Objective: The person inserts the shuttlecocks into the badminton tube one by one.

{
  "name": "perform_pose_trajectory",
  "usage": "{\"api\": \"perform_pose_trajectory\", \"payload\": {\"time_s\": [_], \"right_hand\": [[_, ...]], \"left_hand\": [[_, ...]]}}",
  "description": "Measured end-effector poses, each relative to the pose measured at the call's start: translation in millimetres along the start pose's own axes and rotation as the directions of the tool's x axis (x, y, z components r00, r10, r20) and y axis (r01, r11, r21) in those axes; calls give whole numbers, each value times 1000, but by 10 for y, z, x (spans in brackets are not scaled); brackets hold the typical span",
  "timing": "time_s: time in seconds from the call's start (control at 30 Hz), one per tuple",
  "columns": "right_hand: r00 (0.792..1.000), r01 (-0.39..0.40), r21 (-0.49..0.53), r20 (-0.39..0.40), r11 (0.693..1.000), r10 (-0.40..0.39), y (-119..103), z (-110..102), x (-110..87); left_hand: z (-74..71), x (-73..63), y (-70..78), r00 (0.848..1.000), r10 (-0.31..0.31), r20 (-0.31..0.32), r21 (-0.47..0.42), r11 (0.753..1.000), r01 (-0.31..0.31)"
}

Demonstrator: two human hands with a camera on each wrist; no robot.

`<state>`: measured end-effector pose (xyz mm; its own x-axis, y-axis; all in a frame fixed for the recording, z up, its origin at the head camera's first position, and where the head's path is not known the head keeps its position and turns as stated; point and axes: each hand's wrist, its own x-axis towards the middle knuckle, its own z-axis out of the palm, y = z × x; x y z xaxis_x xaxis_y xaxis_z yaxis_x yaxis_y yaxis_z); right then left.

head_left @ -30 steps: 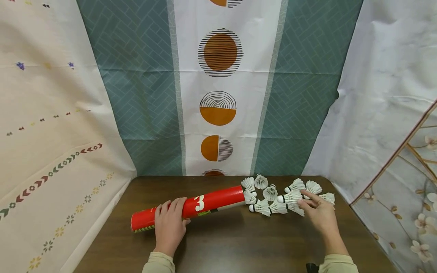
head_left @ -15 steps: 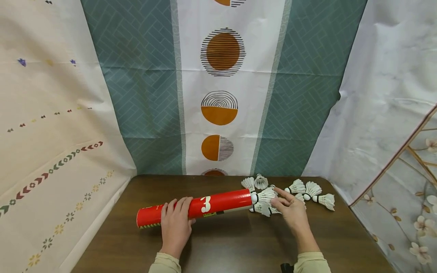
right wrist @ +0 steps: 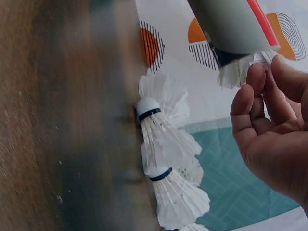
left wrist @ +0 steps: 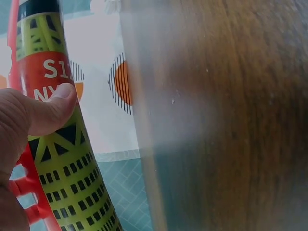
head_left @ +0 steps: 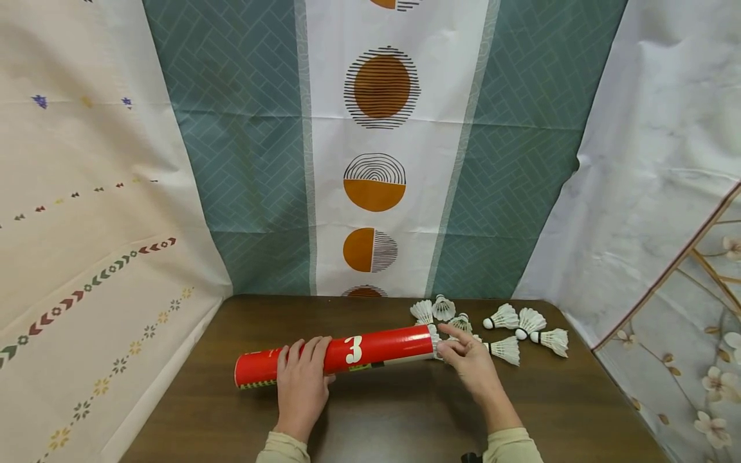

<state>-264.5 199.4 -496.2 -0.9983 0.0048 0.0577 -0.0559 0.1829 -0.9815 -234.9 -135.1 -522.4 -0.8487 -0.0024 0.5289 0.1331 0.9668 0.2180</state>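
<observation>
My left hand [head_left: 303,389] grips a red shuttlecock tube [head_left: 388,347] marked with a white 3, holding it at a slant above the table. In the left wrist view my thumb [left wrist: 62,96] lies along the tube's yellow-green patterned side. At the tube's right-hand mouth, my right hand [head_left: 475,370] pinches the feather skirt of a white shuttlecock [head_left: 434,341]. Its cork is hidden inside the tube; only the feather edge sticks out, as the right wrist view also shows at the feathers [right wrist: 260,58]. Several loose shuttlecocks [right wrist: 161,127] lie just past the mouth.
More shuttlecocks lie on the dark wooden table [head_left: 370,418]: one shuttlecock [head_left: 505,350] just right of my right hand, a group [head_left: 529,321] farther right and others behind the mouth. Patterned fabric [head_left: 376,193] hangs along the back edge, with cloth at both sides.
My right hand has carried a shuttlecock left from the pile, and its cork end has gone into the tube's mouth. My left hand has shifted the tube slightly right.
</observation>
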Motion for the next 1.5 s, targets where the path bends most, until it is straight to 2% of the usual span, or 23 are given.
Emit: {"api": "perform_pose_trajectory", "payload": {"time_s": [0.17, 0.37, 0.6, 0.77, 0.87, 1.07, 1.23, 1.5], "right_hand": [[999, 27, 28, 40, 999, -28, 13, 103, -30], [998, 67, 26, 4, 997, -67, -9, 231, -40], [997, 59, 37, 41, 998, -61, -50, 286, -63], [993, 33, 72, 111, 997, -41, -50, 259, -78], [982, 37, 76, 181, 996, -50, -41, 232, -86], [960, 84, 48, 263, 995, -94, -33, 204, -87], [963, 80, 28, 257, 996, -85, -41, 193, -80], [964, 57, 13, 259, 998, -59, -19, 186, -63]], "left_hand": [[-4, -9, -1, 1000, -2, 9, 2, 1000, 2], [-25, -3, 9, 1000, 5, -3, -2, 1000, -5], [-39, -25, -2, 1000, 7, 22, -34, 999, -6], [-29, -8, -47, 998, 68, 20, -29, 997, -67], [-25, 15, -75, 993, 112, 23, -7, 994, -112], [-28, 70, -87, 984, 127, 126, 6, 992, -129], [-20, 128, -65, 971, 144, 192, 32, 988, -153], [41, 175, -36, 956, 166, 243, 61, 981, -186]]}}
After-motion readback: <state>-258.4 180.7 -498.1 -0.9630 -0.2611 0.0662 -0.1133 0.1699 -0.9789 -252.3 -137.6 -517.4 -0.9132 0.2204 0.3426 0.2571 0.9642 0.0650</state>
